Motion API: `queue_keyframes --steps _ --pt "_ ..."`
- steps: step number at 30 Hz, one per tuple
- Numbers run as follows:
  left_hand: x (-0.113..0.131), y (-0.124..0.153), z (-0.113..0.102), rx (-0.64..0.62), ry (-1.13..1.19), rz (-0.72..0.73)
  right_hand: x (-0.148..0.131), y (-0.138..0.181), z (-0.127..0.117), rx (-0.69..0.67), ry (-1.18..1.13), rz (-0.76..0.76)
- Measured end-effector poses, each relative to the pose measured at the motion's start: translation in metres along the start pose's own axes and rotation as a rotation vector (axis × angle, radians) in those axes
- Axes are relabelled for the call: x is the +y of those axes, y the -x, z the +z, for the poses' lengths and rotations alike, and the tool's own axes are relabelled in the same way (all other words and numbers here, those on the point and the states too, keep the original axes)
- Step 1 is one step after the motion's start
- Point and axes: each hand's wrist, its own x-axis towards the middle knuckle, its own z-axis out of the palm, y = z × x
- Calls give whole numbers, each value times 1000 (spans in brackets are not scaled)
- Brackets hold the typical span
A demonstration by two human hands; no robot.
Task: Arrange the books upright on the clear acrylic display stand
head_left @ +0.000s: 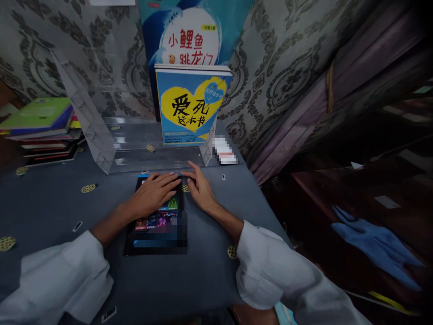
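Observation:
A thin dark book (171, 217), its cover printed with small coloured pictures, lies flat on the blue-grey table in front of me. Across its upper part rests my left hand (154, 193), palm down with the fingers stretched to the right. My right hand (200, 189) is at the book's upper right corner. Its fingers are apart, and a fingertip reaches the corner or lies very close to it; I cannot tell whether they touch. Part of the cover is hidden under my left hand, and its lower right is blurred by pixels.
Behind the book stands a clear acrylic rack (135, 166) holding a blue book with a yellow heart (189, 106) and a taller teal book (194, 27). A pile of books (43, 131) sits at left. A pixelated white item (225, 151) lies right of the rack. Blue cloth (375, 243) lies beyond the table's right edge.

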Motion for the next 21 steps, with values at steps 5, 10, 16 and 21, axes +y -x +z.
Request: queue_keyframes --steps 5,10,16,21 --pt "0 -1 2 29 -24 30 -11 2 -2 31 6 -11" --pt "2 -3 1 23 -16 35 -17 5 -1 -65 85 -111" --pt "4 -3 -2 18 -5 33 -10 5 1 -106 159 -122" --pt "2 -1 1 47 12 21 -8 4 4 -98 205 -167"
